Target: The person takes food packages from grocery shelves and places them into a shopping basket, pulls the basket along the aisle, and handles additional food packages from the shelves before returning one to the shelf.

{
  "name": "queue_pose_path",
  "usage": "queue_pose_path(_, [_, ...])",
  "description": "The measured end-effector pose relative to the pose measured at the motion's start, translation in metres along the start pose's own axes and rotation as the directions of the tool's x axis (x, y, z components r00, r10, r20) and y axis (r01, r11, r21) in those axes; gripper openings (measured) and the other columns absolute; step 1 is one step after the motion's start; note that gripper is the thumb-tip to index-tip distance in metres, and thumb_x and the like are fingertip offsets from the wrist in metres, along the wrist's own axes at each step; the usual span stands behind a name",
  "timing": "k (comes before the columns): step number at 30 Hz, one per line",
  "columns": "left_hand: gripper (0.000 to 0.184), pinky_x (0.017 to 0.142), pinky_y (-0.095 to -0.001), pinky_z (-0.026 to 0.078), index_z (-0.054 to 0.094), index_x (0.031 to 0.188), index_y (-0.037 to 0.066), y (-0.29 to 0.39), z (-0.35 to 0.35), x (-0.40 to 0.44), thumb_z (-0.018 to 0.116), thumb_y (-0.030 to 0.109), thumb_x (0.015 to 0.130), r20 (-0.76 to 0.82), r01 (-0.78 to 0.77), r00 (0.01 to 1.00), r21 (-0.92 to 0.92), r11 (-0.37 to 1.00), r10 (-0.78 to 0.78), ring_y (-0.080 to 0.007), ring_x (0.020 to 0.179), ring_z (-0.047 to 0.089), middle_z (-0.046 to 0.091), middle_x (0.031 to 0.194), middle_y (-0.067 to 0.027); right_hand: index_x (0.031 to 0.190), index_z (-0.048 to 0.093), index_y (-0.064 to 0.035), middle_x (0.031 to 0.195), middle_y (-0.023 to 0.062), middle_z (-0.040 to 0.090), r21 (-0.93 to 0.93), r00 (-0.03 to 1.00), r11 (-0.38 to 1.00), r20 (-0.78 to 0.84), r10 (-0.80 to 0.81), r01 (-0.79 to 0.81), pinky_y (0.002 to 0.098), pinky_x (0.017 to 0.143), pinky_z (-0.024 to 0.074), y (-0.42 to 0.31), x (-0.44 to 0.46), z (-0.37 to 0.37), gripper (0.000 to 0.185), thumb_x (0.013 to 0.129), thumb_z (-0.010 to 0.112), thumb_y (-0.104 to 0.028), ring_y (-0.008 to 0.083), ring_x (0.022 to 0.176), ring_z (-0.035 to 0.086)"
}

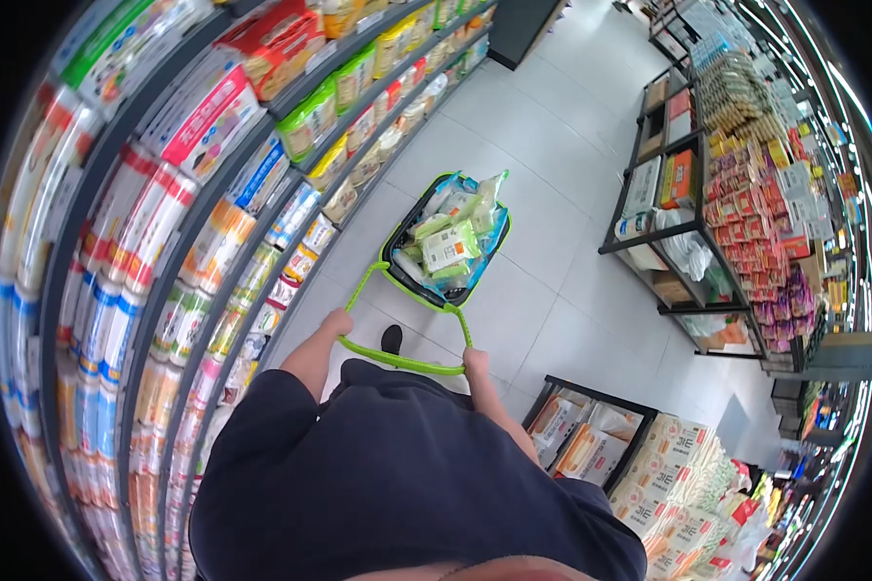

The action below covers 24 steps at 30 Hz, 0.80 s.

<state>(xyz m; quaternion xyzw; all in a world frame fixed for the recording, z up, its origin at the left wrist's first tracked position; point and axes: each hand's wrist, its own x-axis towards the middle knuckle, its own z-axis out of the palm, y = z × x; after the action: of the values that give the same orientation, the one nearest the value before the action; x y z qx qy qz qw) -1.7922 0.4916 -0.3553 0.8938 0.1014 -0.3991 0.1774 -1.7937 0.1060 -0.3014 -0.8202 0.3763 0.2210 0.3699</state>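
A black shopping basket with a green rim (pixel 391 225) stands on the floor ahead of me, filled with packaged goods (pixel 448 246) in green, white and blue wrapping. Its long green handle (pixel 397 360) reaches back toward my body. My left hand (pixel 337 322) is closed round the handle's left corner. At the right corner, my right hand (pixel 476 361) grips the same handle. One black shoe (pixel 391 339) shows between the handle and the basket.
Tall shelves (pixel 145 73) packed with bagged goods run along the left. A black-framed rack (pixel 698 225) with stacked packages stands at the right. Nearer, at the lower right, are a low black display (pixel 591 395) and piled white packs (pixel 670 474). Grey floor tiles (pixel 523 281) lie between.
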Motion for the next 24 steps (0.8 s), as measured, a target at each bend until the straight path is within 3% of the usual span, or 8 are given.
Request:
queue_pose_path(4, [0.022, 0.069, -0.0405, 0.049, 0.064, 0.078, -0.001, 0.038, -0.049, 0.01, 0.05, 0.013, 0.069, 0.072, 0.004, 0.997, -0.026, 1.0, -0.002, -0.0347, 0.078, 0.061, 0.061, 0.084, -0.0236, 0.074, 0.059, 0.011, 0.072, 0.0263, 0.06, -0.115, 0.998, 0.993, -0.056, -0.023, 0.016, 0.0417, 0.061, 0.0446, -0.047, 0.029, -0.019, 0.03, 0.069, 0.048, -0.017, 0.0341, 0.07, 0.061])
queue_pose_path(8, [0.021, 0.067, -0.0399, 0.05, 0.064, 0.079, 0.0, 0.055, -0.065, 0.04, 0.051, 0.011, 0.067, 0.072, -0.052, 0.996, 0.039, 0.998, 0.049, -0.0344, 0.075, 0.062, 0.061, 0.079, -0.0226, 0.074, 0.06, 0.0079, 0.073, 0.0268, 0.059, -0.315, 0.972, 0.92, 0.036, -0.233, 0.233, 0.0426, 0.064, 0.0448, -0.079, 0.065, -0.035, 0.031, 0.07, 0.046, -0.019, 0.0363, 0.073, 0.061])
queue_pose_path(13, [0.024, 0.066, -0.0402, 0.05, 0.062, 0.08, -0.006, 0.1, -0.114, 0.061, 0.052, 0.011, 0.066, 0.039, 0.197, 0.98, -0.387, 0.901, -0.197, -0.0359, 0.076, 0.062, 0.06, 0.079, -0.0262, 0.071, 0.062, 0.0026, 0.075, 0.0241, 0.061, -0.394, 0.963, 0.881, 0.058, -0.262, 0.263, 0.0434, 0.063, 0.0464, -0.109, 0.114, -0.043, 0.027, 0.072, 0.043, -0.017, 0.0356, 0.071, 0.061])
queue_pose_path(15, [0.025, 0.066, -0.0406, 0.05, 0.061, 0.081, -0.007, 0.114, -0.136, 0.075, 0.052, 0.011, 0.067, 0.048, 0.203, 0.978, -0.399, 0.894, -0.201, -0.0362, 0.077, 0.062, 0.06, 0.079, -0.0271, 0.071, 0.063, 0.0006, 0.075, 0.023, 0.061, -0.35, 0.977, 0.913, 0.035, -0.208, 0.207, 0.0432, 0.063, 0.0471, -0.131, 0.128, -0.048, 0.026, 0.073, 0.042, -0.016, 0.0348, 0.07, 0.062])
queue_pose_path(17, [0.026, 0.066, -0.041, 0.05, 0.061, 0.081, -0.008, 0.122, -0.148, 0.095, 0.051, 0.012, 0.067, 0.062, 0.213, 0.977, -0.405, 0.889, -0.206, -0.0364, 0.077, 0.062, 0.06, 0.08, -0.028, 0.072, 0.063, 0.0002, 0.075, 0.0228, 0.061, -0.602, 0.898, 0.675, 0.195, -0.394, 0.427, 0.0438, 0.063, 0.0473, -0.147, 0.145, -0.054, 0.027, 0.074, 0.042, -0.016, 0.0353, 0.071, 0.062])
queue_pose_path(19, [0.027, 0.065, -0.0421, 0.05, 0.061, 0.084, -0.008, 0.121, -0.157, 0.127, 0.051, 0.012, 0.067, -0.102, 0.051, 0.991, -0.305, 0.951, -0.086, -0.0376, 0.077, 0.062, 0.06, 0.079, -0.0284, 0.071, 0.063, 0.0007, 0.075, 0.0229, 0.061, -0.581, 0.904, 0.698, 0.183, -0.388, 0.417, 0.0438, 0.064, 0.0473, -0.167, 0.164, -0.058, 0.028, 0.074, 0.042, -0.017, 0.036, 0.072, 0.061])
queue_pose_path(21, [0.027, 0.064, -0.0424, 0.05, 0.061, 0.083, -0.008, 0.122, -0.169, 0.158, 0.051, 0.012, 0.067, -0.046, 0.055, 0.997, -0.249, 0.967, -0.069, -0.0383, 0.077, 0.061, 0.059, 0.079, -0.0289, 0.071, 0.063, 0.0011, 0.074, 0.0231, 0.061, -0.56, 0.918, 0.731, 0.172, -0.358, 0.39, 0.0438, 0.065, 0.0473, -0.18, 0.172, -0.058, 0.029, 0.075, 0.042, -0.018, 0.0366, 0.073, 0.061])
queue_pose_path(24, [0.026, 0.063, -0.0428, 0.05, 0.06, 0.082, -0.008, 0.143, -0.199, 0.181, 0.051, 0.011, 0.067, 0.006, 0.086, 0.996, -0.233, 0.969, -0.087, -0.0388, 0.075, 0.061, 0.059, 0.078, -0.0291, 0.07, 0.063, 0.0013, 0.074, 0.0229, 0.061, -0.293, 0.993, 0.951, -0.034, -0.112, 0.097, 0.0438, 0.066, 0.0472, -0.213, 0.186, -0.063, 0.031, 0.075, 0.041, -0.02, 0.0378, 0.074, 0.061])
